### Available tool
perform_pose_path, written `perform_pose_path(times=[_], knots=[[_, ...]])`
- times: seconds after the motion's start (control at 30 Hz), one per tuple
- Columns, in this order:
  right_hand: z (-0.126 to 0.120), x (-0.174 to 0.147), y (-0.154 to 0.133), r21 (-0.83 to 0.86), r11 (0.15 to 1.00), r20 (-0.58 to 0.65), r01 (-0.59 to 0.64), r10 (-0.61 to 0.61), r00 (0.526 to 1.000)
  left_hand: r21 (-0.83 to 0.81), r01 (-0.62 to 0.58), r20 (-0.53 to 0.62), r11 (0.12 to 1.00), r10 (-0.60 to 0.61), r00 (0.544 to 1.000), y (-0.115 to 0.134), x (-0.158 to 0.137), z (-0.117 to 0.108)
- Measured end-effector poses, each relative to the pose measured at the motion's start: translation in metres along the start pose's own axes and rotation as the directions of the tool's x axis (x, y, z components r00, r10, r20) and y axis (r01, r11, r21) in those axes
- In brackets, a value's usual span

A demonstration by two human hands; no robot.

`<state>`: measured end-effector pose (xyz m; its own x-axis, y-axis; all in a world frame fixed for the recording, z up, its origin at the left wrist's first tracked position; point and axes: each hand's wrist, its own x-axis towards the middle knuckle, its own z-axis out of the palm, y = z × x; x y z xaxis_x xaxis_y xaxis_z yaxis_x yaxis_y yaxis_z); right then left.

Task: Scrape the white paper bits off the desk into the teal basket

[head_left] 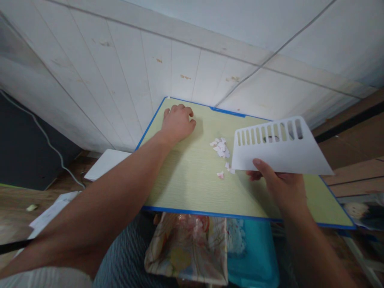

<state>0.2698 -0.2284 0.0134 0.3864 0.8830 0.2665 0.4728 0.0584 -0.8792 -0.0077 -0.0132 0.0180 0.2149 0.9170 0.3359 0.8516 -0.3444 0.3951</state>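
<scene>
My right hand (280,186) grips a flat white slotted panel (270,156) by its near edge, thumb on top and fingers underneath. A row of rounded slots runs along the panel's far side, growing longer toward the right. Beside its left edge lies a small heap of torn white paper scraps (221,148) on the yellow table (192,180). A few loose scraps (221,175) sit nearer to me, one tinged pink. Over the table's far left part is my left hand (179,123), its fingers loosely bent and the thumb apart, with nothing visible in it.
Blue edging rims the table, which stands against a white panelled wall (126,68) with a grey cable (261,66). Below the near edge are a patterned fabric container (186,260) and a turquoise bin (261,252). A white flat object (106,163) lies at the left.
</scene>
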Motion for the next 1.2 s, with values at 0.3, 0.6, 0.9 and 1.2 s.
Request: perform_pose_path(times=[0.3,0.6,0.9,1.2], knots=[[-0.007,-0.011,0.004,-0.017,0.999,-0.053,-0.04,0.039,0.998,-0.002,0.001,0.005,1.0,-0.001,1.0,-0.002,0.001,0.0],[-0.027,-0.035,0.016,-0.112,0.993,-0.095,0.029,-0.04,0.995,0.001,0.017,0.018,1.0,-0.017,1.0,-0.002,0.002,0.0],[-0.029,-0.041,0.017,-0.085,0.996,-0.253,-0.002,-0.02,0.967,0.026,0.002,0.009,1.0,-0.002,1.0,-0.008,0.005,0.002],[-0.043,-0.038,0.019,-0.017,0.999,-0.14,-0.032,0.03,0.99,0.073,0.004,0.043,0.997,-0.008,0.999,-0.008,0.006,0.0]])
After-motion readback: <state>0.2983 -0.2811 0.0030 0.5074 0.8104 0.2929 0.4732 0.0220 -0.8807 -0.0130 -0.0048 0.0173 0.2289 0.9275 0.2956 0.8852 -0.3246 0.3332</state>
